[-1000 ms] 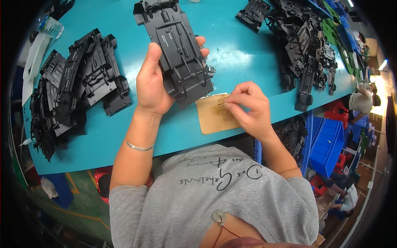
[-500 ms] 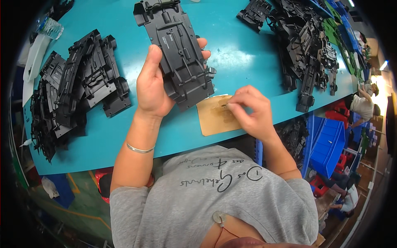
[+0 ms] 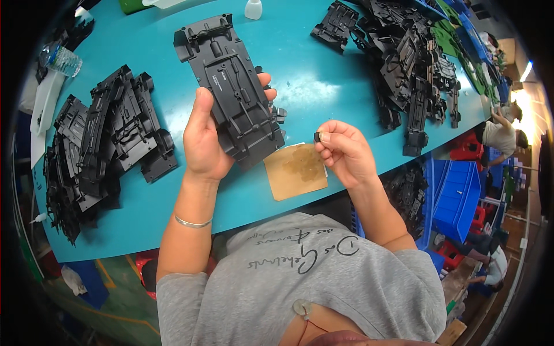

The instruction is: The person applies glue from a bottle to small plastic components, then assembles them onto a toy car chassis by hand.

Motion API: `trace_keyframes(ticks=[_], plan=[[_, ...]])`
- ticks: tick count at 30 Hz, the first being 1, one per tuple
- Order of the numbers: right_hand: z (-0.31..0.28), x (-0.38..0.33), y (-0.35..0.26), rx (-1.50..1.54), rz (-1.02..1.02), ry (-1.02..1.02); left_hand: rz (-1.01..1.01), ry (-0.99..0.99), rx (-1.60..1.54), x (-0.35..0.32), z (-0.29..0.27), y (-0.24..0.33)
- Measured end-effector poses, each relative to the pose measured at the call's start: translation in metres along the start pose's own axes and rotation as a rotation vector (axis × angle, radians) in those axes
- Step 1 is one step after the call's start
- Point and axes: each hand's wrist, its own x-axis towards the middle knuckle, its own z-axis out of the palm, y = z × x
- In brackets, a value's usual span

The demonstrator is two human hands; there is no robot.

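My left hand (image 3: 203,141) is wrapped round a black plastic model-car chassis (image 3: 234,92), thumb along its left edge and fingertips showing past its right edge. The chassis is tilted above the table, its moulded face with rods and ridges turned up. To the right, my right hand (image 3: 351,154) pinches a small black piece (image 3: 317,136) between thumb and fingertips; its exact kind is too small to tell. Just below and left of that hand lies a tan cardboard sheet (image 3: 278,181) with a wet-looking brown stain on it.
On the turquoise table (image 3: 156,222), black chassis are stacked at the left (image 3: 124,124) and heaped at the right (image 3: 398,63). A white bottle (image 3: 253,9) stands at the far edge, a clear plastic bottle (image 3: 62,60) at the far left. Blue bins (image 3: 457,199) and other people are beyond the right edge.
My right hand has lifted off the cardboard, and the small black piece now shows in its pinch. The left hand still holds the chassis. The whole view has shifted slightly.
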Motion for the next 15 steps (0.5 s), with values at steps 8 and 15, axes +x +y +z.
trace_keyframes(ticks=[8,15], plan=[[0.005,-0.013,0.005,-0.424,-0.272,-0.054,0.001,0.000,0.011,0.001,-0.001,0.000],[0.025,-0.007,-0.002,-1.061,-0.997,-0.001,-0.013,-0.067,-0.001,-0.001,-0.003,0.001]])
